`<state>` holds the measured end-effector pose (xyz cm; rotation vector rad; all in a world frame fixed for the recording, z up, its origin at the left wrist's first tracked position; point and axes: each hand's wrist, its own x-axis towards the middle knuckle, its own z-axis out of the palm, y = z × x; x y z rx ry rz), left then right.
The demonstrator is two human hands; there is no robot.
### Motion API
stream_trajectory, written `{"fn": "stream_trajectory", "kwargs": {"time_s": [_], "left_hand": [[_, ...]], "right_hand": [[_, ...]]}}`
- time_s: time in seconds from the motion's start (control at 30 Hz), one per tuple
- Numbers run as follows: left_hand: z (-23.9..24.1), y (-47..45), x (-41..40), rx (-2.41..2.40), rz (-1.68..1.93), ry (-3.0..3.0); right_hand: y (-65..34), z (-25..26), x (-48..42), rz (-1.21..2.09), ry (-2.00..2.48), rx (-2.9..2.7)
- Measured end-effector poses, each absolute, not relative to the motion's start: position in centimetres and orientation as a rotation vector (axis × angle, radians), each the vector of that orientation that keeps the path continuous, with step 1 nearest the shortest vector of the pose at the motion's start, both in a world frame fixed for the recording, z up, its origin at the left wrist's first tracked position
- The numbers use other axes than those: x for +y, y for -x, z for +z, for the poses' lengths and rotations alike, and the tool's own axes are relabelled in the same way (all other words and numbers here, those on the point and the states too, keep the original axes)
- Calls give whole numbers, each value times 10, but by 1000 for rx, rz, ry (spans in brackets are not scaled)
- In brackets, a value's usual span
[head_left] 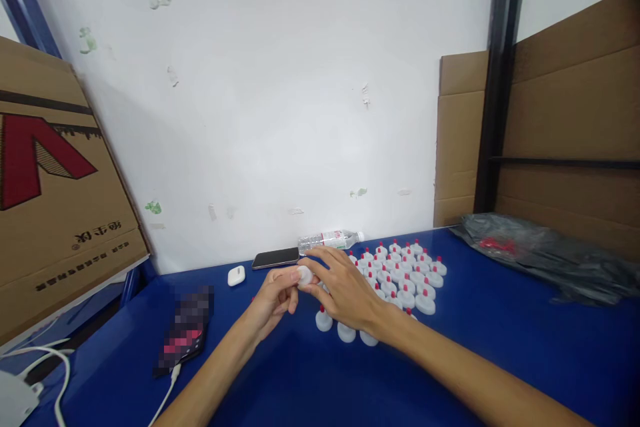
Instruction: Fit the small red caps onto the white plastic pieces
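My left hand [275,297] and my right hand [343,290] meet over the blue table [500,340], both pinching one small white cap [304,275] between their fingertips. Several white caps with red tips [405,273] stand in rows just right of my right hand. Three more white caps [346,330] stand in a line in front of my right wrist, partly hidden by it.
A plastic water bottle [330,239] lies at the wall behind a dark phone [276,257] and a white earbud case [236,275]. A second phone [185,333] lies on a charging cable at left. A black plastic bag [540,253] lies at right. Cardboard boxes [55,193] flank the table.
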<state>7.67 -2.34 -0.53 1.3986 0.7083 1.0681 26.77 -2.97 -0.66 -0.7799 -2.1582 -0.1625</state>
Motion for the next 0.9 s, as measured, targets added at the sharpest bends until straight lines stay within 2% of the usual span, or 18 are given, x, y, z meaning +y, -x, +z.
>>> {"fn": "stream_trajectory", "kwargs": {"time_s": [0.23, 0.43, 0.73, 0.9], "left_hand": [[4, -76, -24, 908, 1131, -1578], [2, -62, -7, 1383, 1399, -1755], [-22, -66, -13, 1756, 701, -2474], [-26, -72, -17, 1760, 626, -2524]], "right_hand": [[-265, -7, -29, -132, 853, -2205], [-270, -24, -19, -108, 1019, -2335], [-274, -30, -13, 76, 1082, -2448], [-274, -27, -15, 99, 1062, -2478]]}}
